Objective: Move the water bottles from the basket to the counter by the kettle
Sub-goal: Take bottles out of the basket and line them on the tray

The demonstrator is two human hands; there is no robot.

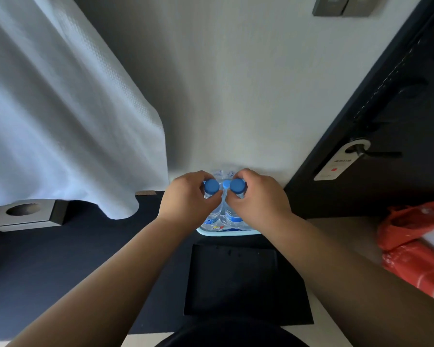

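The left hand's [188,197] fingers clamp one upright blue-capped clear plastic water bottle [211,187], the right hand's [259,196] the neighbouring bottle [237,186], both in the pale-blue basket [226,233].

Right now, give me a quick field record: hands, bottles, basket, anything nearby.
left hand: grips the neck of the left bottle, just below its blue cap
right hand: grips the neck of the right bottle the same way
third bottle: blue cap shows between the two, untouched
basket: light blue, bottles standing upright in it
kettle: not in view
nearby: black tray in front of the basket; red bag at right; white cloth hanging at left
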